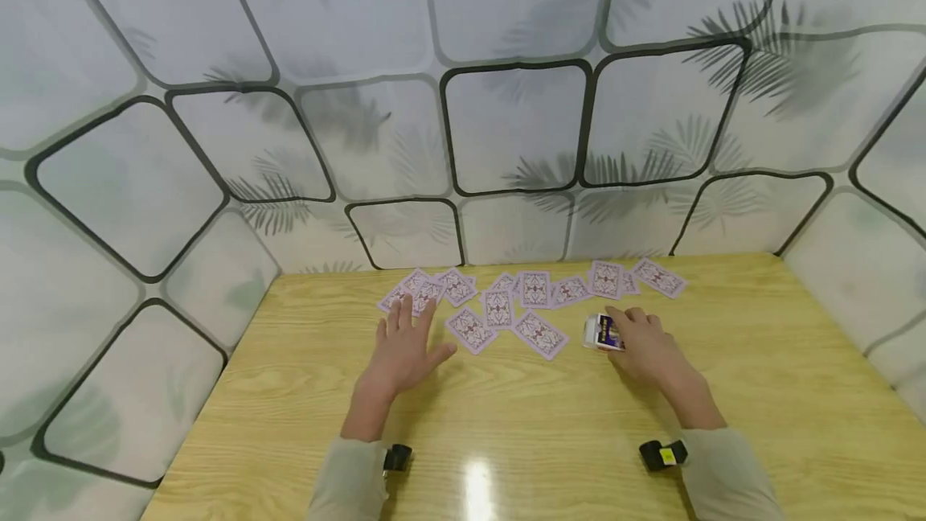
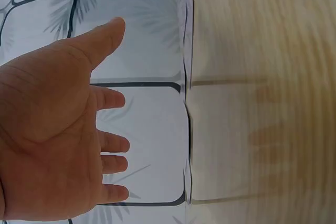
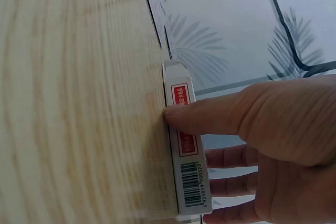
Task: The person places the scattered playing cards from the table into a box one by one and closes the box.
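My right hand grips a small playing-card box that lies on the table. In the right wrist view the thumb presses the side of the card box, which bears a red label and a barcode, and the other fingers are on its far side. The box's end flap stands open. Spread fingers mark my left hand, which holds nothing. It hovers over the table just in front of the left playing cards. Seen from the left wrist, the left hand is apart from the tabletop.
Several more playing cards lie face down along the back of the table, some overlapping, such as a middle card and a far right card. The wooden table ends against a patterned wall covering.
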`<state>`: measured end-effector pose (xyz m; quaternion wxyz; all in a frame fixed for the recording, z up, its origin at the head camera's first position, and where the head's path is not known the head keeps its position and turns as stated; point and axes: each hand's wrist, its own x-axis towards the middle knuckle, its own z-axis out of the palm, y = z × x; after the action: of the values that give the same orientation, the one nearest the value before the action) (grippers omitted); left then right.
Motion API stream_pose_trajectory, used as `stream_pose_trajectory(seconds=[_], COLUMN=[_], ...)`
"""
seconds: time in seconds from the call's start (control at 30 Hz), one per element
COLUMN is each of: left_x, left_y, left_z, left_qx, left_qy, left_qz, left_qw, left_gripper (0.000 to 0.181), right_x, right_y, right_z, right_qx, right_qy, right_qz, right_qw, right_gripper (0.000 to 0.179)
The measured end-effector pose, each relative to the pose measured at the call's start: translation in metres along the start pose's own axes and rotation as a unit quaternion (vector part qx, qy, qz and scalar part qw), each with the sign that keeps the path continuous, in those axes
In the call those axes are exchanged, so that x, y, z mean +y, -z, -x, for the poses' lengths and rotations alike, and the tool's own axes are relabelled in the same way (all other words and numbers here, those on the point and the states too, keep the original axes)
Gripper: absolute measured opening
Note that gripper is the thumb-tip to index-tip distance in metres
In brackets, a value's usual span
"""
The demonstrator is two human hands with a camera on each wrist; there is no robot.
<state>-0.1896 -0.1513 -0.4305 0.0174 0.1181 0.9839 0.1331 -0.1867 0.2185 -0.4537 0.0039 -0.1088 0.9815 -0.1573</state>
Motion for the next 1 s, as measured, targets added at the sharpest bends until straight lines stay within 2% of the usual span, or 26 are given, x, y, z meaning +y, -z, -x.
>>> stream_pose_trajectory(seconds=[0.1, 0.27, 0.33, 0.4, 0.53, 0.67, 0.8, 1.0], left_x=[0.0, 0.003, 0.006, 0.008, 0.014, 0.02, 0.025, 0.026], left_y=[-0.002, -0.006, -0.008, -0.01, -0.015, -0.02, -0.024, -0.025], left_z=[-0.004, -0.019, -0.025, -0.032, -0.045, -0.054, -0.055, -0.053], left_qx=[-0.005, 0.014, 0.018, 0.006, -0.032, -0.052, -0.051, -0.034], left_qy=[-0.007, -0.053, -0.061, -0.052, -0.015, 0.016, 0.041, 0.056], left_qz=[-0.006, -0.058, -0.069, -0.065, -0.035, -0.017, -0.021, 0.006], left_qw=[0.9999, 0.9968, 0.9956, 0.9965, 0.9987, 0.9984, 0.9976, 0.9978], left_gripper=[0.076, 0.057, 0.052, 0.051, 0.055, 0.069, 0.08, 0.073], right_x=[-0.001, -0.004, -0.004, -0.003, -0.004, -0.007, -0.014, -0.022], right_y=[0.002, 0.008, 0.01, 0.011, 0.011, 0.016, 0.02, 0.027], right_z=[0.002, 0.005, 0.007, 0.009, 0.014, 0.019, 0.023, 0.029], right_qx=[-0.007, -0.018, -0.017, -0.013, 0.001, 0.023, 0.034, 0.048], right_qy=[-0.007, -0.018, -0.018, -0.013, -0.005, -0.003, 0.001, 0.005], right_qz=[0.002, -0.024, -0.043, -0.061, -0.086, -0.105, -0.124, -0.128], right_qw=[1.0, 0.9994, 0.9988, 0.998, 0.9963, 0.9942, 0.9917, 0.9905], right_gripper=[0.066, 0.069, 0.07, 0.072, 0.075, 0.075, 0.073, 0.072])
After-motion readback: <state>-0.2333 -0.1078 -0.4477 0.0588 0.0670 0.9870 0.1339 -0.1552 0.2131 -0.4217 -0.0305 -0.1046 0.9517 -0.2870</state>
